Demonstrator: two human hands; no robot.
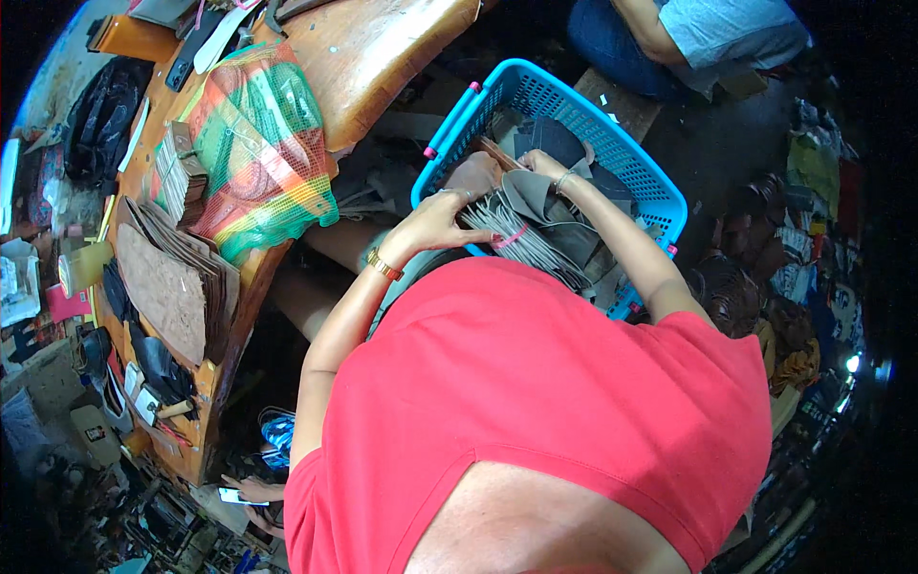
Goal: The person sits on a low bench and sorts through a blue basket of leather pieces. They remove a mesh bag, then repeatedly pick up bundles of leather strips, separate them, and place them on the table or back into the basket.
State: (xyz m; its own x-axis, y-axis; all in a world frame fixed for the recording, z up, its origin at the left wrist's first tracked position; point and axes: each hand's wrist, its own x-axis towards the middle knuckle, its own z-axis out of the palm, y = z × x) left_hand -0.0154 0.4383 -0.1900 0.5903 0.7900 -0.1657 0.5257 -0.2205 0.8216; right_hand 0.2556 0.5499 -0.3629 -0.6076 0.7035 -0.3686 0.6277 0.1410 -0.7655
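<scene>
A bright blue plastic basket (612,124) in front of me holds loose grey and brown pieces of sheet material. Inside it, near my body, lies a fanned bundle of thin grey strips (521,239) with a pink band around it. My left hand (440,218), wearing a gold watch, grips the bundle's left end, thumb on the near side; its other fingertips are partly hidden beside a brown piece (475,175). Deeper in the basket my right hand (543,167), with a thin bracelet, has its fingers closed at the edge of a dark grey piece (529,194).
To my left stands a wooden table (368,57) carrying a colourful mesh bag (258,143), stacked brown sheets (167,277) and a smaller tied stack (179,172). Another person (688,43) sits beyond the basket. At lower left, someone's hand (256,490) is beside a phone (242,496). Clutter lines the right.
</scene>
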